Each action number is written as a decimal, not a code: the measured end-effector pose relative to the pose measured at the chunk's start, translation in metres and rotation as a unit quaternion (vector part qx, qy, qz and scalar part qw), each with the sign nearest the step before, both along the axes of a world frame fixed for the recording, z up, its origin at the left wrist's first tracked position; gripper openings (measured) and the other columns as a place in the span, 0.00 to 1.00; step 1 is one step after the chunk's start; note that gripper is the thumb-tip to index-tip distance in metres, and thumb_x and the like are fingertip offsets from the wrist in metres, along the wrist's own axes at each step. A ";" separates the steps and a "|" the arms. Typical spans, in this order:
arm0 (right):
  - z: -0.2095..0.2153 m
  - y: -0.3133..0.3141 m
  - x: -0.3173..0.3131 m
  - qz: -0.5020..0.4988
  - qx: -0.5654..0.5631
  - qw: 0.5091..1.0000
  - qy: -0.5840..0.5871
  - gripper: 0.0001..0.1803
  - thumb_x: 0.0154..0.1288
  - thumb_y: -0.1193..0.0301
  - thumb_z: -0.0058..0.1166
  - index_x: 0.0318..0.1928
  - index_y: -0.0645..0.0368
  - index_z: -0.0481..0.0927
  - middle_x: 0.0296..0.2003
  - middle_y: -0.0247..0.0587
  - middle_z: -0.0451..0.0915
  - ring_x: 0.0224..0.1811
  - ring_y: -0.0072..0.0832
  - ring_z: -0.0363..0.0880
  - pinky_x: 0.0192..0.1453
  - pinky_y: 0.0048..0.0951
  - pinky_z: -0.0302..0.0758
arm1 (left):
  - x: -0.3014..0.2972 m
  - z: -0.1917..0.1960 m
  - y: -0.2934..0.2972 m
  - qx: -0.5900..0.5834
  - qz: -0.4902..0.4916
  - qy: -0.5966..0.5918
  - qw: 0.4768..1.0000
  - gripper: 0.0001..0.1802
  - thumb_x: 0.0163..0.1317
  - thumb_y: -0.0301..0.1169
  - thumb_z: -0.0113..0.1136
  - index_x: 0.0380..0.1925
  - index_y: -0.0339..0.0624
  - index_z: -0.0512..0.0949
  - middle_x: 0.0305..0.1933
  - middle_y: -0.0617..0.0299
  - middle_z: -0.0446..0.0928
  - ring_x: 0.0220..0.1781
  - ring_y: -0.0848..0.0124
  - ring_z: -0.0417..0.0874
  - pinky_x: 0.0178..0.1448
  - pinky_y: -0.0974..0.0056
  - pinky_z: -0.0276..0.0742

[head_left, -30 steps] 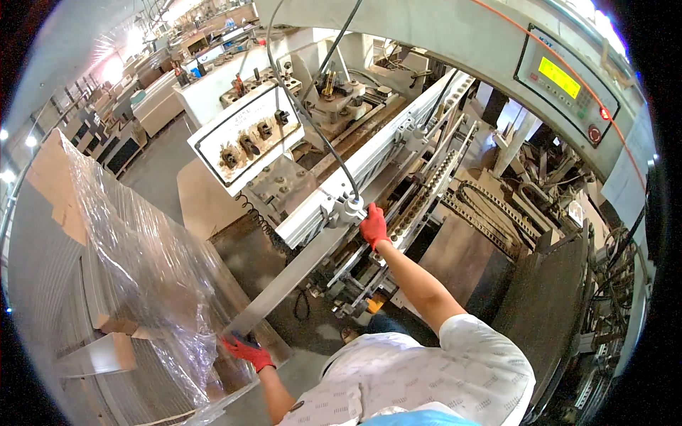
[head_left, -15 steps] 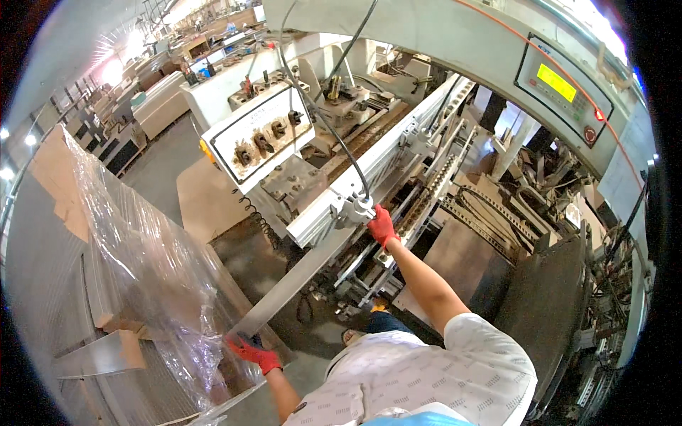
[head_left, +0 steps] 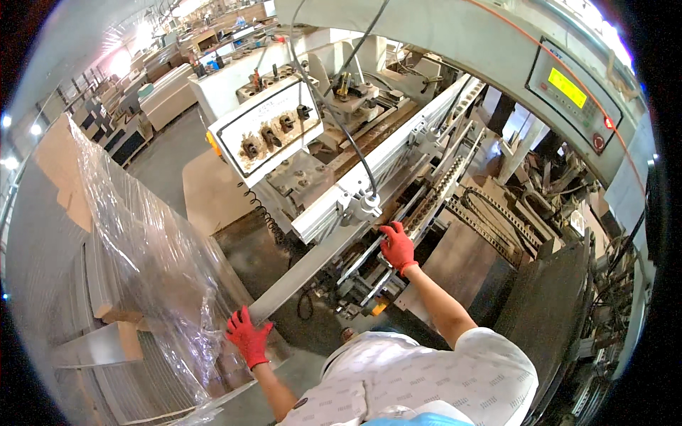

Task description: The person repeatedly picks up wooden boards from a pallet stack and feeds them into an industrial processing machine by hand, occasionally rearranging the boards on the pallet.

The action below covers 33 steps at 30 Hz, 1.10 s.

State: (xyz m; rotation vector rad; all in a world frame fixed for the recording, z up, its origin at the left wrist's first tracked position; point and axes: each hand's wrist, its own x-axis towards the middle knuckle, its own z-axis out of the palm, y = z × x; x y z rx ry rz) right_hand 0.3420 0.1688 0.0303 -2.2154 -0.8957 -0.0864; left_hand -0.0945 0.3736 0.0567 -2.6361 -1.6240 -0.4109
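Long grey metal strip [head_left: 312, 266]: runs diagonally from lower centre up into the machine [head_left: 369, 142] at frame centre. Left hand [head_left: 247, 336], red glove, fingers clenched on its lower end. Right hand [head_left: 396, 246], red glove, fingers grasping its upper part. Plastic-wrapped stack [head_left: 142, 263] at left.

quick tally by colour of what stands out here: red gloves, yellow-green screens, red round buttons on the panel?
Red gloves: 2, left hand on the long grey strip, right hand at the machine rail
Yellow-green screens: 1
Red round buttons: 1
Total: 4
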 end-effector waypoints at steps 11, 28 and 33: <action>0.005 0.001 0.001 -0.007 0.076 0.997 0.011 0.15 0.60 0.70 0.57 0.49 0.49 0.79 0.55 0.46 0.74 0.42 0.54 0.80 0.45 0.49 0.77 | 0.017 -0.007 0.009 0.009 0.073 0.100 0.992 0.42 0.39 0.40 0.78 0.58 0.61 0.71 0.54 0.61 0.74 0.59 0.57 0.73 0.57 0.44 0.68; -0.001 0.001 -0.001 -0.014 0.077 0.997 0.007 0.14 0.59 0.71 0.59 0.47 0.49 0.79 0.54 0.43 0.76 0.43 0.51 0.80 0.46 0.46 0.78 | 0.016 -0.004 0.002 -0.001 0.076 0.082 0.994 0.41 0.41 0.37 0.76 0.59 0.61 0.70 0.56 0.60 0.72 0.61 0.56 0.71 0.59 0.42 0.67; 0.001 0.001 -0.001 -0.016 0.069 0.998 0.001 0.14 0.59 0.71 0.58 0.47 0.50 0.78 0.53 0.42 0.76 0.43 0.51 0.81 0.46 0.46 0.78 | 0.014 -0.005 0.001 0.016 0.071 0.064 0.995 0.41 0.41 0.37 0.76 0.59 0.60 0.70 0.55 0.60 0.73 0.61 0.55 0.72 0.65 0.38 0.62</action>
